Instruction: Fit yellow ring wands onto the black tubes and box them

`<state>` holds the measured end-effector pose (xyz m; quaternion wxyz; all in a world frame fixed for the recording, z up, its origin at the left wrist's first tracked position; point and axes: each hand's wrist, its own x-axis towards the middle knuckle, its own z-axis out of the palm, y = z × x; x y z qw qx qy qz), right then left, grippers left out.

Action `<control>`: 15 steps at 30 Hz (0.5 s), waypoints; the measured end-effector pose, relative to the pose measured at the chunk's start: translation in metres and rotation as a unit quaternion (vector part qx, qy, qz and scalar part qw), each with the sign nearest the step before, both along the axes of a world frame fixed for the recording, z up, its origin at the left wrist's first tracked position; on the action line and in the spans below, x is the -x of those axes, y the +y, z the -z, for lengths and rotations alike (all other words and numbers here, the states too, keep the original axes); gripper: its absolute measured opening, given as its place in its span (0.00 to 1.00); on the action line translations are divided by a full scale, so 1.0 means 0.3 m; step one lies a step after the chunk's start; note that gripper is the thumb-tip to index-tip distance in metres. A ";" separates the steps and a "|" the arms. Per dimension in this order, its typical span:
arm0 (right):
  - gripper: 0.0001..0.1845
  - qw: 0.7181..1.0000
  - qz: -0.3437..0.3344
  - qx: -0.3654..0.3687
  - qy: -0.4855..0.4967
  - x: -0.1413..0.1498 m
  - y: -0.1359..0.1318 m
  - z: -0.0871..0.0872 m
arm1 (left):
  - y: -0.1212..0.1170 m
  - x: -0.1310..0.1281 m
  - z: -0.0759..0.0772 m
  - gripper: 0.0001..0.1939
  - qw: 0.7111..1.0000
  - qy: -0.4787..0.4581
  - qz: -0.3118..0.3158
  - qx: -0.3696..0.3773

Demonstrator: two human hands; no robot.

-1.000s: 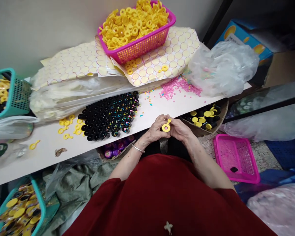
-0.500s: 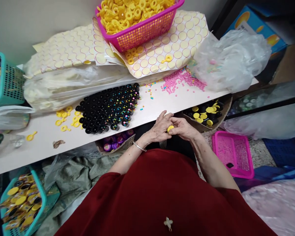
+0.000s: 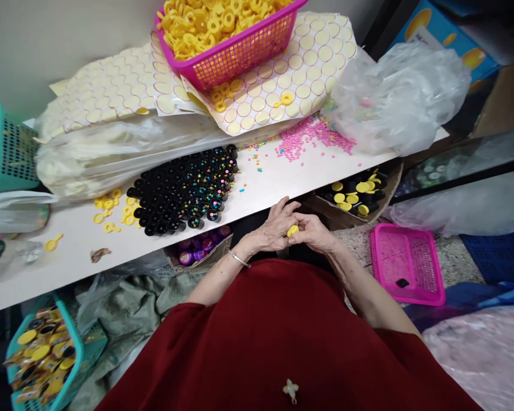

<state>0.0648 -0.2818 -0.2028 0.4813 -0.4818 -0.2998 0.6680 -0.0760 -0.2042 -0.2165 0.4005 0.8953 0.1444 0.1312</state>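
Observation:
My left hand (image 3: 274, 229) and my right hand (image 3: 316, 234) meet over my lap, just off the table's front edge. Between them shows a small round yellow cap (image 3: 292, 230). The right thumb and fingers pinch it at its side, while the left fingers are closed around its other side. Whatever lies below the cap is hidden by the fingers. On the table to the left, open black tubes (image 3: 171, 197) stand upright in a tight block, several with coloured beads inside. Below the table edge, an open carton (image 3: 379, 211) holds black tubes with yellow caps.
A pink basket (image 3: 244, 60) of yellow ring-ended wands stands on sticker sheets (image 3: 312, 68) at the back. Pink beads (image 3: 300, 140) lie loose by a clear plastic bag (image 3: 406, 97). Another pink basket (image 3: 383, 262) is on the floor; a teal basket (image 3: 79, 342) stands lower left.
Both hands stay together at the yellow cap, with only a slight shift of the fingers and of the cap's tilt. The whole view has moved a little.

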 end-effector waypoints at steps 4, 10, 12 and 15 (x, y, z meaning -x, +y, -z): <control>0.25 1.000 -0.006 0.011 0.021 -0.020 -0.010 -0.009 | -0.017 -0.010 -0.017 0.16 0.999 0.015 0.022 -0.036; 0.27 0.999 0.011 0.010 0.042 -0.014 -0.012 -0.004 | -0.031 -0.028 -0.028 0.14 0.998 0.033 0.018 -0.054; 0.26 0.999 0.035 -0.001 0.033 -0.005 -0.016 0.009 | -0.029 -0.027 -0.022 0.14 0.998 0.025 0.019 -0.056; 0.24 0.997 0.069 -0.008 0.027 0.012 -0.022 0.026 | -0.021 -0.024 -0.008 0.14 0.998 0.022 0.016 -0.061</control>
